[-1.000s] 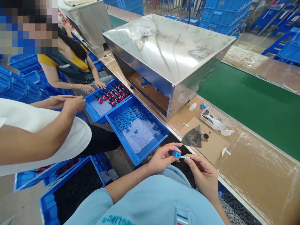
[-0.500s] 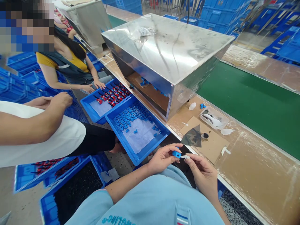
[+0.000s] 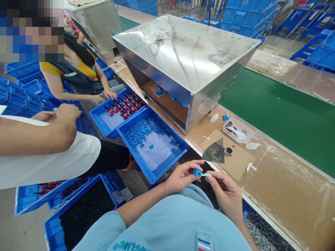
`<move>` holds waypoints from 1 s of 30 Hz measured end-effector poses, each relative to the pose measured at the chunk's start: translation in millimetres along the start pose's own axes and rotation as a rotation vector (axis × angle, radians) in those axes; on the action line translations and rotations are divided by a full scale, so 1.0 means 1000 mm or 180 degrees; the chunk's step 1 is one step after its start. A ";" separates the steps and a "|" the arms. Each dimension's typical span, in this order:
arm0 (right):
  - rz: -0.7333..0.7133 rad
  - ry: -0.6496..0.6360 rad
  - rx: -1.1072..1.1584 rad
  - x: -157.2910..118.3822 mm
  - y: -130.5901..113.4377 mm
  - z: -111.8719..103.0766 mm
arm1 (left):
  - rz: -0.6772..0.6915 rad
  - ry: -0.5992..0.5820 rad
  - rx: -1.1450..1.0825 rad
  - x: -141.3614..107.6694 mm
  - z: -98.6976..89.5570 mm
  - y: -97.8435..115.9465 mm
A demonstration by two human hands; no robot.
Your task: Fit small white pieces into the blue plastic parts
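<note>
The left hand (image 3: 180, 177) closes round a small blue plastic block (image 3: 197, 172), held just above the bench edge, while the right hand (image 3: 225, 190) pinches a narrow white piece (image 3: 206, 174) touching it. At 11 o'clock lies a blue tray (image 3: 167, 167) of similar blocks; at 1 o'clock, a cardboard sheet (image 3: 235, 164). A stainless steel box (image 3: 183, 59) stands at 12 o'clock — it hides part of the green conveyor belt (image 3: 274, 115) — and a co-worker's arm (image 3: 34, 137) crosses at 9 o'clock.
</note>
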State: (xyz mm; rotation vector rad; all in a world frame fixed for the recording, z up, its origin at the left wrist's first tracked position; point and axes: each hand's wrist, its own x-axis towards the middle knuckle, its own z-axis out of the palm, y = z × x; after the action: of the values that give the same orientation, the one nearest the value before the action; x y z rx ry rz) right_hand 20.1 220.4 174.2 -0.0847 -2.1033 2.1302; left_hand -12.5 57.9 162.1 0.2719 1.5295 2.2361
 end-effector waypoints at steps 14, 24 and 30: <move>0.0019 -0.0017 -0.0104 0.002 0.000 0.003 | -0.0009 0.0054 0.0040 -0.001 0.000 0.003; -0.0087 -0.0203 -0.0139 0.007 0.005 0.008 | 0.0268 0.0334 0.0340 -0.008 -0.008 0.004; -0.0100 -0.0412 -0.0141 0.010 0.006 0.009 | 0.0489 0.0477 0.0517 -0.012 -0.009 0.002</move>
State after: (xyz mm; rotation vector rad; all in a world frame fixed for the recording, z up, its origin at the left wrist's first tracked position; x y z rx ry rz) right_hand 8.2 212.7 169.3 0.0832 -2.2073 2.1249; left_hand -5.6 43.7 161.5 0.2835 1.8304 2.2962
